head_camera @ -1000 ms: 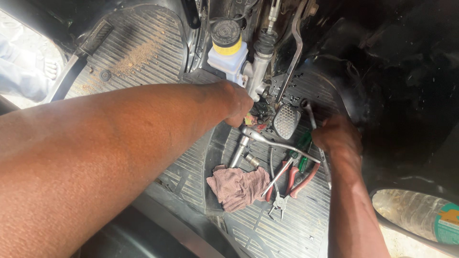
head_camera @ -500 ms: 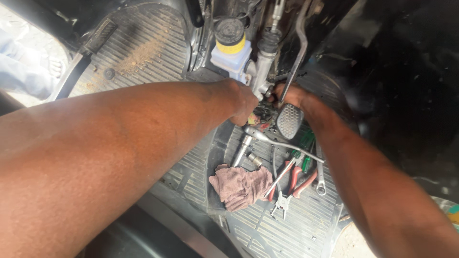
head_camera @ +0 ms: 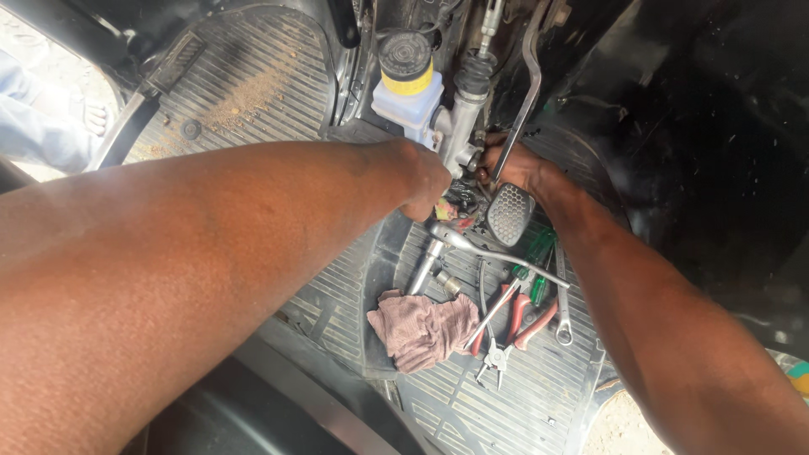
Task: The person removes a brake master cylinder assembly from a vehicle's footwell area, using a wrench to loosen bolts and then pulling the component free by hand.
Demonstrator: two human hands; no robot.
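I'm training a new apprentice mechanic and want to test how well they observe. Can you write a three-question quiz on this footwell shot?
1. True or false: the pink rag lies on the ribbed floor mat.
2. Which tool lies right of the rag? A) red-handled pliers B) a hammer C) a tape measure
3. Fill in: the cap on the white fluid reservoir is black above a ____ band.

Key
1. True. It sits bunched on the mat, beside the socket wrench.
2. A. The left hand and right hand work higher up, at the metal cylinder near the pedal.
3. Yellow.
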